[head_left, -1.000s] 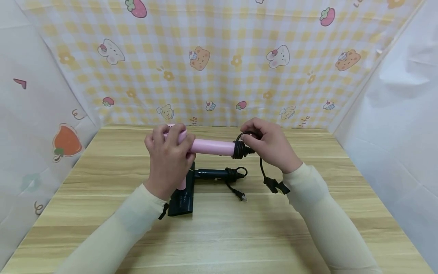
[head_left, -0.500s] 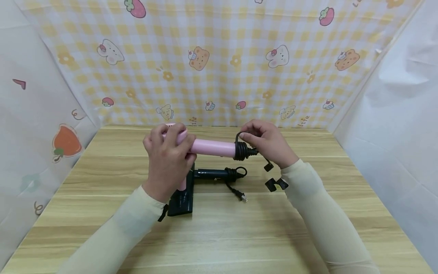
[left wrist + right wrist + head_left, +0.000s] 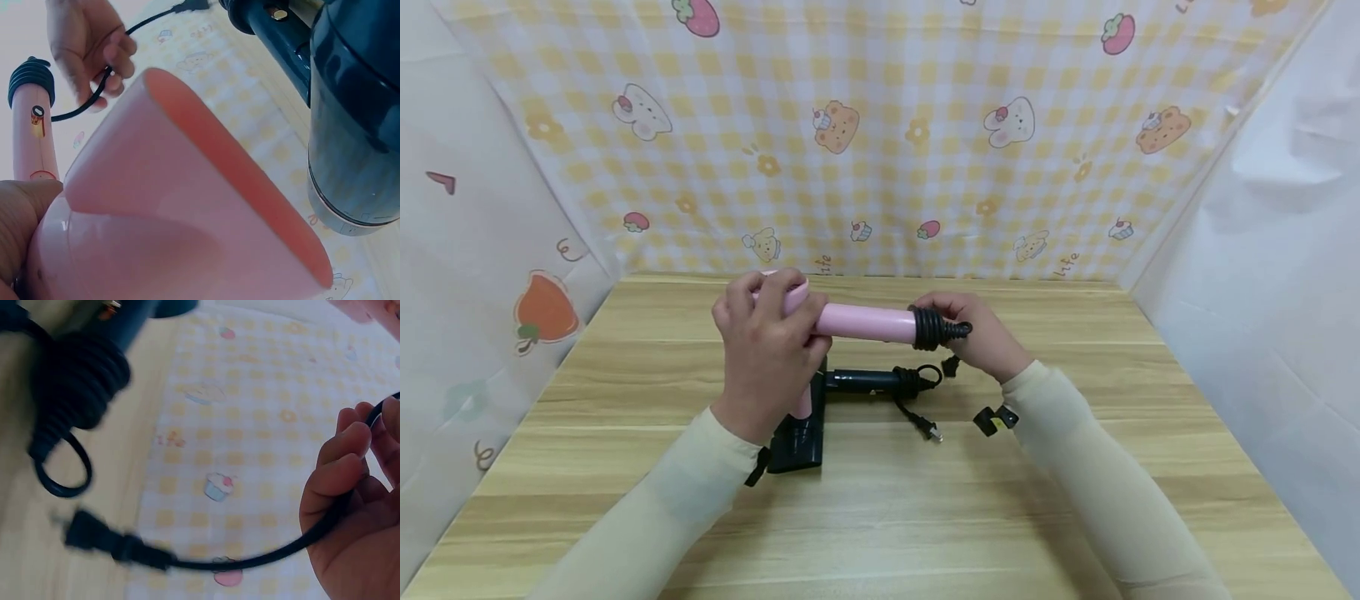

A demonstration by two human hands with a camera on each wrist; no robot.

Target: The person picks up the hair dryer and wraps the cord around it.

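Note:
My left hand [image 3: 767, 367] grips a pink hair dryer [image 3: 868, 322] round its head, holding it above the table with the handle pointing right. Black cord [image 3: 931, 327] is coiled round the handle's end. Beside that coil, my right hand [image 3: 988, 337] pinches the loose stretch of cord [image 3: 250, 562] between thumb and curled fingers. Its plug [image 3: 94, 534] hangs free past the hand in the right wrist view. In the left wrist view the dryer's wide flat nozzle [image 3: 156, 187] fills the middle. My left palm is mostly hidden.
A black hair dryer [image 3: 797, 446] lies on the wooden table [image 3: 880, 533] beneath the pink one, its cord wound round the handle and its plug [image 3: 928, 427] to the right. Black strap pieces [image 3: 996, 419] stick out by the right cuff. A patterned cloth [image 3: 880, 192] hangs behind.
My right hand has come down and slightly left behind the handle's end, carrying the cord round. The loop above the coil has gone down into it. The left hand stays nearly still.

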